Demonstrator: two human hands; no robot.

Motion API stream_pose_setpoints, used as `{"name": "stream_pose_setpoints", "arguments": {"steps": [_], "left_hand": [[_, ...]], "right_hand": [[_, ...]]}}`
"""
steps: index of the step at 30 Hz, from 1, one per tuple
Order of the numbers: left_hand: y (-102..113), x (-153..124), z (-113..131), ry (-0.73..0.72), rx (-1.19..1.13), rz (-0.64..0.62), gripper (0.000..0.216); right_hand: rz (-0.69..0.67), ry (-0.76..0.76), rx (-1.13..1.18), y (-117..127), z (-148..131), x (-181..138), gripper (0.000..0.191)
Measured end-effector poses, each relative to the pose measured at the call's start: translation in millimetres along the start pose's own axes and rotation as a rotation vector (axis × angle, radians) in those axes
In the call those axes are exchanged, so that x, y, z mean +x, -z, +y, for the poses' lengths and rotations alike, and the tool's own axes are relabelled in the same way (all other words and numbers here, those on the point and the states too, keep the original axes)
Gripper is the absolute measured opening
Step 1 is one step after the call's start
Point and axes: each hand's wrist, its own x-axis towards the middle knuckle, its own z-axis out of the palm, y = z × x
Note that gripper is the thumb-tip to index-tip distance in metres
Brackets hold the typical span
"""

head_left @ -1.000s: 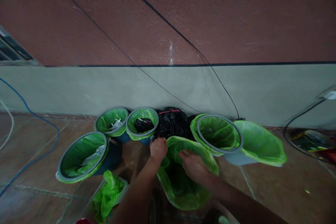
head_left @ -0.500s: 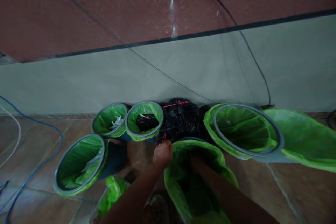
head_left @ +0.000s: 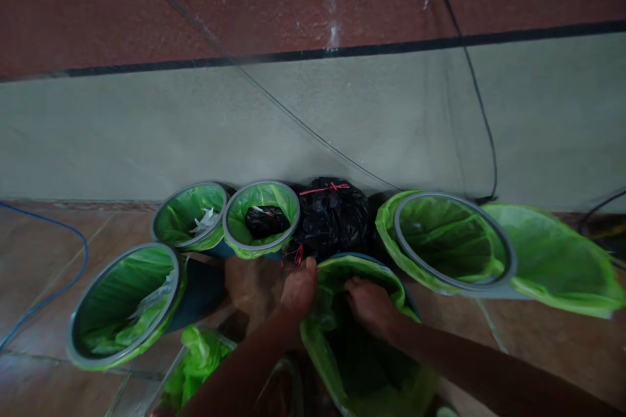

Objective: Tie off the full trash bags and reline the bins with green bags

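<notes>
Green liner | left hand, right hand both gripping its rim | black bag just behind

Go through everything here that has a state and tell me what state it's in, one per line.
Near bin: green liner over its rim, both hands on it.
Left hand: gripping the liner's edge.
Right hand: reaching inside the liner.
Black bag: tied shut with red string.
Front left bin: lined, holds scraps.
Back middle bin: lined, holds a black bundle.
Right bin: lined, looks empty.
</notes>
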Motion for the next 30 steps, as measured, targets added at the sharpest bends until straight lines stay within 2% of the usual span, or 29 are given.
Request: {"name": "stream_pose_setpoints", "arguments": {"steps": [3,6,8,11,13,15,17,19,22,24,26,28,30], "left_hand": [[-0.4,-11.0,-7.6,0.020,-0.093,0.004,0.024],[-6.8,-36.7,-23.3,0.122,-0.223,-0.002,0.020],[-15.3,-60.8,-37.3,0.222,-0.275,-0.010,0.018],[-26.9,-97.9,-57.6,0.305,-0.268,0.009,0.018],[-26.9,-115.7,-66.5,0.315,-0.221,0.019,0.018],[-17.9,-123.9,-69.6,0.311,-0.160,0.023,0.021],[-1.7,-121.3,-66.2,0.297,-0.119,0.067,0.025],[16.3,-109.3,-57.2,0.226,-0.111,0.165,0.029],[34.5,-80.3,-37.5,0.006,-0.082,0.261,0.035],[37.3,-59.5,-24.5,-0.105,0.002,0.245,0.041],[34.4,-41.7,-15.5,-0.176,0.084,0.194,0.038],[29.6,-29.6,-12.2,-0.202,0.118,0.146,0.027],[26.2,-24.4,-14.5,-0.173,0.100,0.128,0.027]], "right_hand": [[0.043,0.019,-0.168,37.4,13.7,-18.5,0.022],[0.132,-0.095,-0.243,57.5,33.2,-28.8,0.023],[0.105,-0.165,-0.252,56.6,40.6,-29.8,0.028],[0.014,-0.170,-0.225,44.2,34.9,-26.6,0.029],[0.015,-0.150,-0.199,36.9,22.1,-24.5,0.029],[0.059,-0.119,-0.180,33.3,7.5,-23.4,0.034],[0.093,-0.081,-0.184,32.4,-4.7,-22.7,0.038],[0.099,-0.060,-0.218,32.1,-12.3,-21.4,0.036],[0.098,-0.068,-0.279,29.7,-14.4,-17.0,0.026],[0.101,-0.070,-0.275,26.1,-10.9,-13.1,0.018],[0.123,-0.095,-0.207,21.2,-4.8,-9.3,0.016],[0.171,-0.139,-0.084,16.0,2.4,-6.5,0.016],[0.227,-0.198,0.039,11.8,9.4,-4.6,0.015]]}}
